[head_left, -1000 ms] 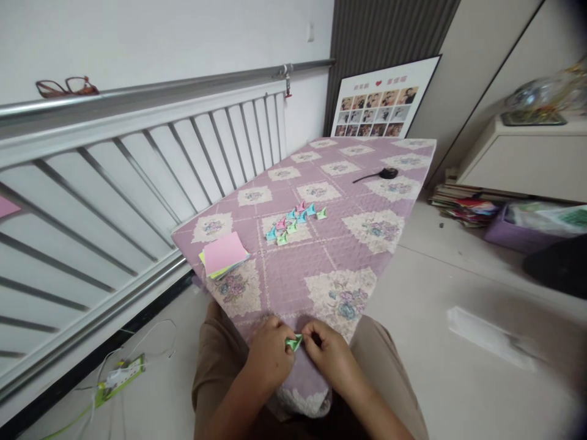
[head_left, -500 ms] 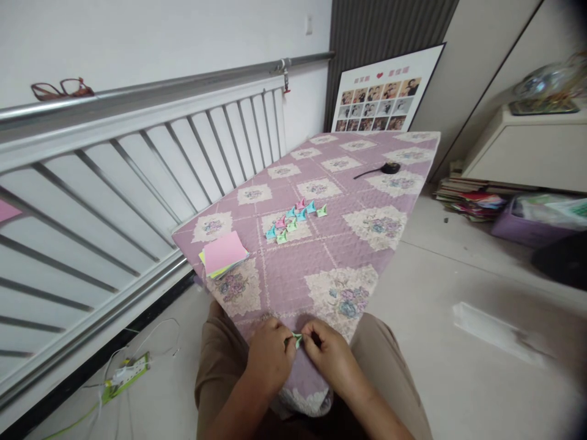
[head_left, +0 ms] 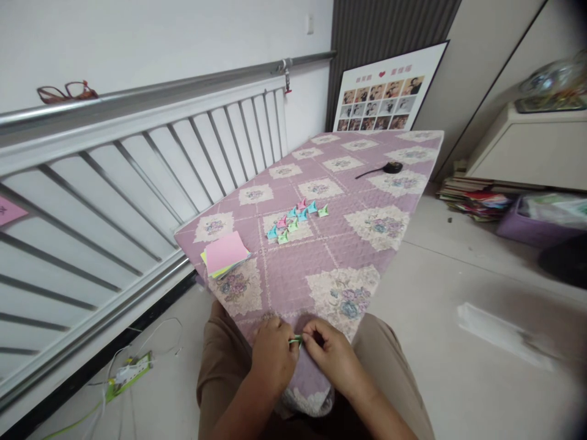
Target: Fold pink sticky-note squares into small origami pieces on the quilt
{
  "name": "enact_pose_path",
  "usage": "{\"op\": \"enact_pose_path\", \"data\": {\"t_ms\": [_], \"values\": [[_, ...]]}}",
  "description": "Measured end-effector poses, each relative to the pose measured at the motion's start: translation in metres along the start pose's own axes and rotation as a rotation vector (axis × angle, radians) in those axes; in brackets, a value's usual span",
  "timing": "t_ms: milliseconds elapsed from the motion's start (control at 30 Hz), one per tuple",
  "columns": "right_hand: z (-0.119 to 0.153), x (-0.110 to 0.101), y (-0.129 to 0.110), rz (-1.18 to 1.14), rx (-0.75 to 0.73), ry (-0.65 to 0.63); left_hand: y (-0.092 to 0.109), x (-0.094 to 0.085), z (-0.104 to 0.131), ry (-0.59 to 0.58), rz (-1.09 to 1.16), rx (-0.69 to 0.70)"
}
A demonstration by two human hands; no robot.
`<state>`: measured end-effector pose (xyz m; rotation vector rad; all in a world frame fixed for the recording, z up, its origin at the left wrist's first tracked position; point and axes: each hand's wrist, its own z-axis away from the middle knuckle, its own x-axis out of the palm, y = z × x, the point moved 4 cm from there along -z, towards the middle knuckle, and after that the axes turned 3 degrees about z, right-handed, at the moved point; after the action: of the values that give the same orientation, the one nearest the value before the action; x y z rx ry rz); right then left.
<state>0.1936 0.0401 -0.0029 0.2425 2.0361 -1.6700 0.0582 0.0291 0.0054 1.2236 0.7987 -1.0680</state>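
Note:
A small piece of folded green paper [head_left: 296,340] is pinched between my two hands, low over the near corner of the table. My left hand [head_left: 274,351] has its fingers closed on the paper's left end. The fingertips of my right hand [head_left: 326,349] grip its right end. Farther up the cloth stands a cluster of small folded paper shapes [head_left: 292,225] in pink, blue and green. To their left lies a stack of coloured paper sheets [head_left: 226,252], pink on top with yellow beneath.
A floral purple tablecloth [head_left: 293,287] covers the table. A black object with a thin tail [head_left: 392,167] lies toward its far right. Along the left runs a white radiator [head_left: 151,183], with glasses [head_left: 68,91] on the pipe above. A power strip [head_left: 131,373] rests on the floor.
My left fingers have shifted slightly on the green paper, which now shows as a flatter, narrower strip. The camera view has moved a little.

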Motion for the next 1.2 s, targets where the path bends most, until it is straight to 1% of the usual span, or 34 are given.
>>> {"op": "enact_pose_path", "data": {"t_ms": [167,300,433,567,633,700,867,1033,1200], "values": [[-0.001,0.004,0.002,0.043,-0.009,0.037,-0.003,0.004,0.001,0.011,0.016,-0.022],[-0.001,0.007,0.000,0.109,-0.032,0.023,-0.003,0.001,0.005,0.024,0.030,-0.015],[0.001,0.005,-0.002,0.133,-0.040,0.019,-0.009,-0.003,0.013,0.043,0.098,-0.002],[0.004,0.009,-0.011,0.165,-0.138,0.012,-0.014,-0.002,0.019,0.064,0.144,0.028],[0.005,0.013,-0.019,0.214,-0.205,-0.008,-0.014,0.000,0.020,0.089,0.148,0.035],[0.005,0.019,-0.026,0.288,-0.233,-0.039,-0.015,0.002,0.020,0.112,0.147,0.033],[0.000,0.025,-0.036,0.481,-0.180,-0.136,-0.021,0.005,0.020,0.116,0.193,0.029],[-0.006,0.026,-0.044,0.697,-0.100,-0.262,-0.029,0.006,0.024,0.162,0.265,0.038],[-0.009,0.030,-0.049,0.825,-0.056,-0.303,-0.033,0.006,0.025,0.172,0.319,0.098]]}}
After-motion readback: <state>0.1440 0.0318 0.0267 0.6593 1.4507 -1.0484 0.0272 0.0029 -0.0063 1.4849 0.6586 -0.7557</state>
